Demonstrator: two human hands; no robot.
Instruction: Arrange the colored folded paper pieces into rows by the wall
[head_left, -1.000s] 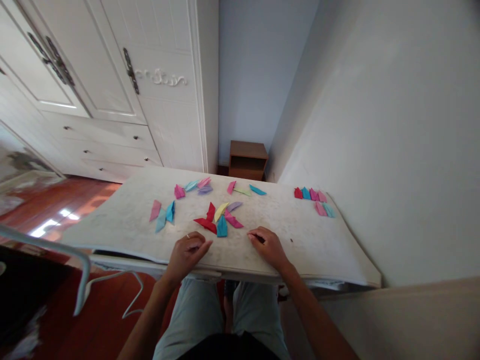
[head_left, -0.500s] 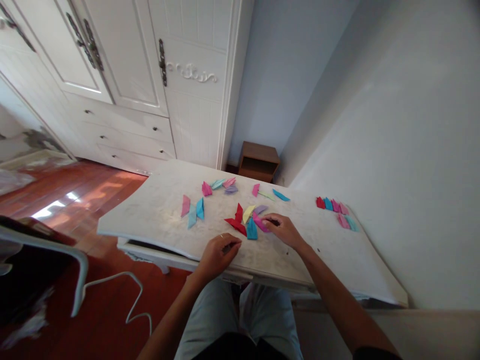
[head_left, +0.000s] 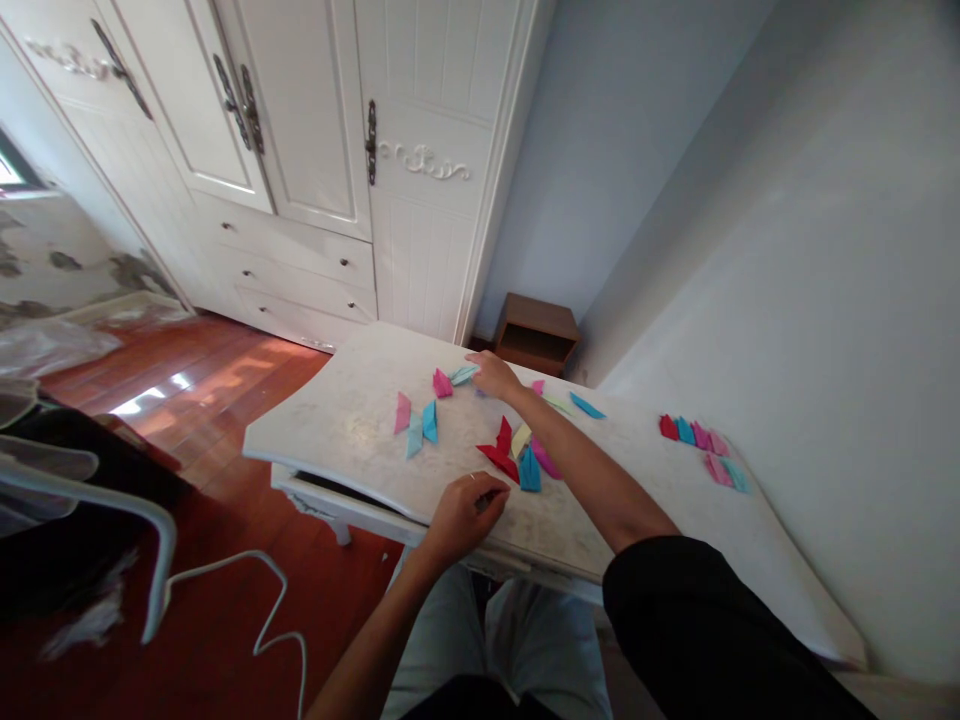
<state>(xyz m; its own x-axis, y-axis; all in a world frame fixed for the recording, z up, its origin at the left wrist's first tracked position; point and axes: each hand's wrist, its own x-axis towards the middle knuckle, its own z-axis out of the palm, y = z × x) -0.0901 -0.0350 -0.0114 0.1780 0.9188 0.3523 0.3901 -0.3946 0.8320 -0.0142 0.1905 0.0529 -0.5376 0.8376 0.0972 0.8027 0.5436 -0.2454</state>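
Note:
Stretched across the table, my right hand [head_left: 495, 377] is over the far group of folded paper pieces, beside a light teal paper piece [head_left: 463, 374] and a magenta paper piece [head_left: 442, 384]. Its fingertips are partly hidden, so whether it grips a piece is unclear. My left hand [head_left: 472, 512] stays near the table's front edge with thumb and fingers curled together and nothing visible in them. Just beyond it lie a red paper piece [head_left: 499, 462], a blue paper piece [head_left: 529, 470] and a pale yellow paper piece [head_left: 520, 440]. My right forearm partly covers a magenta-purple paper piece [head_left: 546, 460].
The white table [head_left: 330, 420] also carries pink and blue folded pieces [head_left: 430, 421] on the left, a blue strip [head_left: 587, 405] at the back and a row of pieces [head_left: 702, 437] at right. A wardrobe [head_left: 420, 250] and small brown cabinet [head_left: 538, 330] stand behind.
My right hand has left the magenta-purple piece in the near group and reached forward and left to the far group. My left hand stays near the front edge. The view has shifted left.

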